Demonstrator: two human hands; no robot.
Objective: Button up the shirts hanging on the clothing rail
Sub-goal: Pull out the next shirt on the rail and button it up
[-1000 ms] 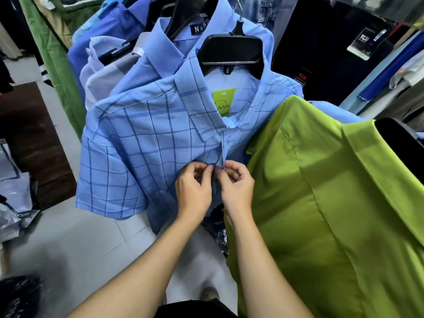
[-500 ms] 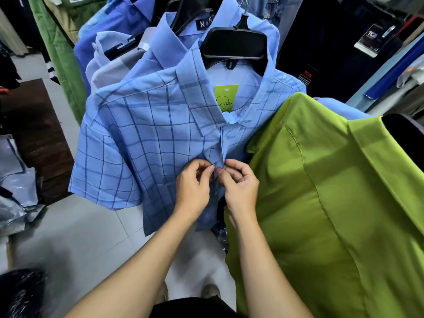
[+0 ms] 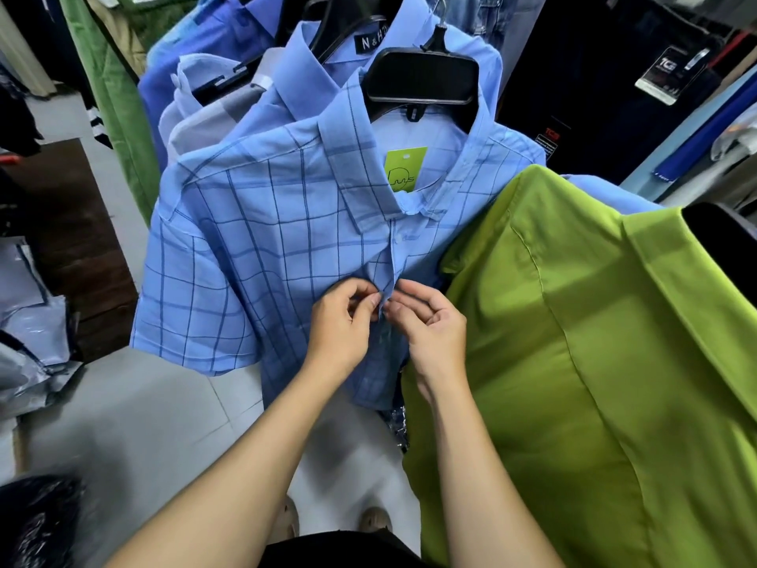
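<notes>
This is a clothing shop. Shirts hang packed close together on black hangers (image 3: 424, 77): a blue checked shirt (image 3: 262, 256) with a green paper tag (image 3: 403, 168) inside its collar, a lime-green shirt (image 3: 594, 362) just beside it, and more blue shirts behind. A dark garment (image 3: 594, 96) at the back carries a retail swing tag (image 3: 665, 73). Clothes wrapped in plastic bags (image 3: 28, 313) lie piled on the tiled floor (image 3: 135, 428).
</notes>
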